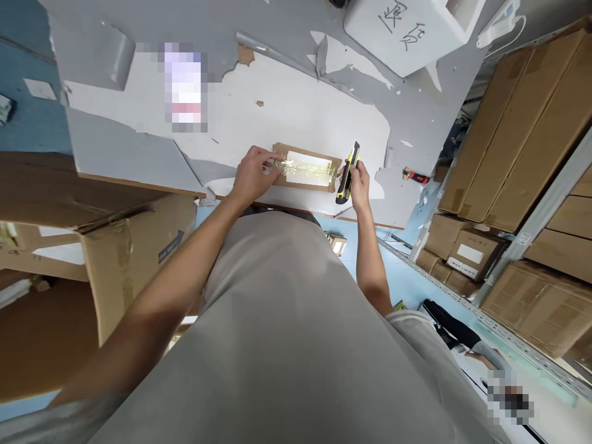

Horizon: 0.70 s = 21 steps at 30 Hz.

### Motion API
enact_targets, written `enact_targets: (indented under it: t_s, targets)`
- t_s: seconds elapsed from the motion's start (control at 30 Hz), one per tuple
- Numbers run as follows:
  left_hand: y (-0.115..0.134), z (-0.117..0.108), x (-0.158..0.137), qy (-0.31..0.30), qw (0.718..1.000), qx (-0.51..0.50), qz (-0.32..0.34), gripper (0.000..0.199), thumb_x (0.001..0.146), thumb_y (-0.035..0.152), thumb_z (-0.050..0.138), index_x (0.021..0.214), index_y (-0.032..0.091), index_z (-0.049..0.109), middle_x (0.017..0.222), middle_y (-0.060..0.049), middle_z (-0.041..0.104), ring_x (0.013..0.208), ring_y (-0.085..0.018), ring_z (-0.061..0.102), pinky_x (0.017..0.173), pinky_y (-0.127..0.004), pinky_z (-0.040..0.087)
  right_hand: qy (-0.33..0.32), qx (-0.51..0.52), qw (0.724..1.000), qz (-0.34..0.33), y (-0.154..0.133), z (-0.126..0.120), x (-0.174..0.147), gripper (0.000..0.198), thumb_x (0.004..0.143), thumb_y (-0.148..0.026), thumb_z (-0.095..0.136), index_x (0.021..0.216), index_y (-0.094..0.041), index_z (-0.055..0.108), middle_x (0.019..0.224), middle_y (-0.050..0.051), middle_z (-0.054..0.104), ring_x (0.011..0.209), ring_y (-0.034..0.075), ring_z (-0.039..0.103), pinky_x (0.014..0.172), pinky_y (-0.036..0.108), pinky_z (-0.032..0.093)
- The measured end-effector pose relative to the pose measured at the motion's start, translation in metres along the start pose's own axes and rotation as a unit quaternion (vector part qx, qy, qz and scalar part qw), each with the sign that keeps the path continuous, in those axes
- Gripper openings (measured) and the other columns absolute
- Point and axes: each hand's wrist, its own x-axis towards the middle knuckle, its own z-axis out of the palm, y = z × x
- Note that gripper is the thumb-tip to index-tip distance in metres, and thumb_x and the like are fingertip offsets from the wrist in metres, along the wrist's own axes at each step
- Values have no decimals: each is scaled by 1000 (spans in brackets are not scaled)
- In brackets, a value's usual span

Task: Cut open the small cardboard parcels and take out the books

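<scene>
A small flat cardboard parcel [298,186] with a white label under shiny clear tape lies near the table's front edge. My left hand [253,175] grips its left end, with thumb and fingertips on the taped cardboard. At the parcel's right end, my right hand [361,182] is closed around a yellow and black box cutter [344,185]. The cutter stands tilted with its tip pointing away from me. Whether its blade touches the parcel I cannot tell.
A red and black cutter [417,177] lies at the table's right. A white foam box [407,31] with handwriting stands at the back. An open carton [139,253] is at my left. Stacked cartons [518,123] fill shelves on the right, and another person [453,324] is at lower right.
</scene>
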Motion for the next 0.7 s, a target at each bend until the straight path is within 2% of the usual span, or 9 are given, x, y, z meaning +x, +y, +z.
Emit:
enact_targets:
  t_s: [0.1, 0.2, 0.27, 0.33, 0.4, 0.47, 0.57, 0.7]
  targets:
    - [-2, 1, 2, -9, 1000, -17, -7, 31, 93, 21, 89, 124, 26, 86, 128, -7, 70, 102, -21, 75, 102, -39, 68, -63, -51, 996, -46, -34, 10, -11, 63, 120, -77, 32, 141, -26, 63, 105, 6, 78, 86, 22, 76, 84, 39, 68]
    - [-3, 2, 4, -23, 999, -32, -21, 32, 95, 18, 87, 126, 22, 86, 129, -8, 70, 101, -18, 74, 96, -34, 68, -121, -184, 971, -95, -65, 20, -22, 69, 123, -77, 27, 152, -26, 62, 106, 6, 79, 93, 24, 80, 90, 38, 66]
    - [-5, 3, 5, -29, 999, -38, -21, 31, 96, 20, 87, 127, 22, 87, 130, -9, 69, 102, -18, 74, 93, -30, 68, -170, -304, 928, -136, -84, 26, -26, 65, 126, -69, 29, 156, -23, 63, 118, 10, 82, 107, 29, 81, 96, 39, 62]
    - [-8, 4, 6, -28, 998, -47, -15, 29, 97, 28, 89, 126, 24, 87, 128, -8, 69, 103, -18, 74, 91, -29, 68, -221, -415, 868, -162, -100, 34, -29, 59, 128, -59, 31, 159, -21, 64, 132, 14, 82, 121, 33, 79, 99, 39, 59]
    - [-12, 5, 6, -27, 998, -54, -9, 30, 98, 39, 90, 125, 26, 86, 126, -8, 69, 104, -20, 75, 92, -30, 69, -260, -500, 810, -161, -114, 42, -28, 56, 129, -51, 31, 163, -21, 63, 142, 17, 80, 125, 36, 77, 98, 38, 56]
    - [-15, 6, 7, -29, 998, -55, -7, 34, 99, 45, 89, 126, 26, 86, 127, -8, 68, 105, -21, 75, 96, -33, 70, -284, -557, 765, -156, -124, 50, -26, 55, 129, -48, 29, 167, -22, 61, 143, 18, 79, 122, 36, 78, 95, 38, 54]
    - [-18, 8, 7, -31, 998, -51, -7, 38, 98, 44, 87, 131, 25, 85, 128, -9, 68, 108, -22, 75, 100, -35, 69, -299, -599, 725, -160, -132, 59, -22, 57, 129, -48, 27, 167, -23, 60, 141, 19, 78, 116, 35, 79, 93, 39, 53]
    - [-19, 9, 9, -33, 998, -44, -7, 38, 97, 45, 87, 130, 25, 86, 129, -9, 68, 105, -21, 74, 94, -32, 70, -304, -623, 702, -163, -135, 65, -18, 57, 129, -49, 25, 167, -23, 58, 143, 22, 77, 115, 36, 79, 94, 42, 54]
